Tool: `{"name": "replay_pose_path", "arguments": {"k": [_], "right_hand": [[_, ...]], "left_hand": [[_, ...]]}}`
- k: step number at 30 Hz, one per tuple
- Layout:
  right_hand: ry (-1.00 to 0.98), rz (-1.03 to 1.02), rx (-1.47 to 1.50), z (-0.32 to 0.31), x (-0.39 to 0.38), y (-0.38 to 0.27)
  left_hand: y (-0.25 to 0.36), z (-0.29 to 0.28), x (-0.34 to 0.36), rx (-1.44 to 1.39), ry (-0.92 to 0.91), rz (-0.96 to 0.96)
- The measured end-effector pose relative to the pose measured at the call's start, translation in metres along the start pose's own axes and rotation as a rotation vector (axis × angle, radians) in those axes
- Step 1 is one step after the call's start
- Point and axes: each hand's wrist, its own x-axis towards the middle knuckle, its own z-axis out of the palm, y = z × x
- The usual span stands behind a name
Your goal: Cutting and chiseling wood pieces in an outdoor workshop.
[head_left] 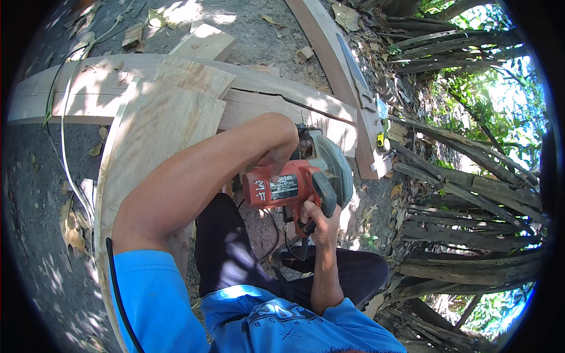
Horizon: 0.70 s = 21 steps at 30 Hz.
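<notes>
A red circular saw [262,187] with a grey blade guard [334,165] sits in front of me at the end of the wooden boards. My right hand [321,220] is wrapped around its black rear handle. My left arm reaches across from the left, and my left hand [279,144] bends down over the saw's motor housing, its fingers against the red casing and partly hidden. Just beyond the saw lies a long timber beam [259,109] with a dark crack along it. The blade itself is hidden from view.
A wide board [156,120] runs along my left. At the far right, another beam [321,38] carries a handsaw [355,73] and a yellow tape measure [382,141]. A pale cord [69,170] trails at the left. A rough wooden fence [471,229] stands at the right.
</notes>
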Motion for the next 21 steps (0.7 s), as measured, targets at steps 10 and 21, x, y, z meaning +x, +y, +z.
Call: {"name": "replay_pose_path", "arguments": {"k": [10, 21], "right_hand": [[0.014, -0.027, 0.04, 0.002, 0.013, 0.003], [-0.027, -0.062, 0.058, 0.003, 0.026, 0.001]], "left_hand": [[-0.008, -0.002, 0.002, -0.017, 0.047, -0.004], [-0.014, -0.007, -0.004, -0.051, 0.082, -0.04]]}}
